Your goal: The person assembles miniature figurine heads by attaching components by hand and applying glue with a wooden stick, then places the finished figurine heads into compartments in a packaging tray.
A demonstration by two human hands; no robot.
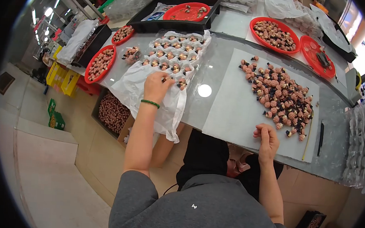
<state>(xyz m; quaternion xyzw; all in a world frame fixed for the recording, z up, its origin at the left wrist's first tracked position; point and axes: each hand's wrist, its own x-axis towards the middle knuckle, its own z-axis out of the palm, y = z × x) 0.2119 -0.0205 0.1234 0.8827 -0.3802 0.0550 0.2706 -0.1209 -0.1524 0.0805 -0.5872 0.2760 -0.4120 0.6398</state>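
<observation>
My left hand [156, 86], a green bracelet at its wrist, reaches to the front row of a white moulded tray [197, 58]. Its fingertips are closed on a small figurine [165, 79] with a pink, curly top. Similar pink, cream and black figurines fill rows of the tray's hollows, and white tissue paper [146, 89] spreads under its near end. Beside the front edge of a white sheet [228, 112], my right hand [267, 143] is curled, thumb against the fingers; whatever it may hold is hidden. Just beyond it lies a big pile of figurines [282, 93].
Red trays of figurines stand at left [100, 64] and back right [275, 35]. A black tray [175, 23] sits at the back. Right of the sheet lie a black pen [321, 138] and a thin yellow stick [307, 142]. Clear plastic trays [362, 141] stack at the right edge.
</observation>
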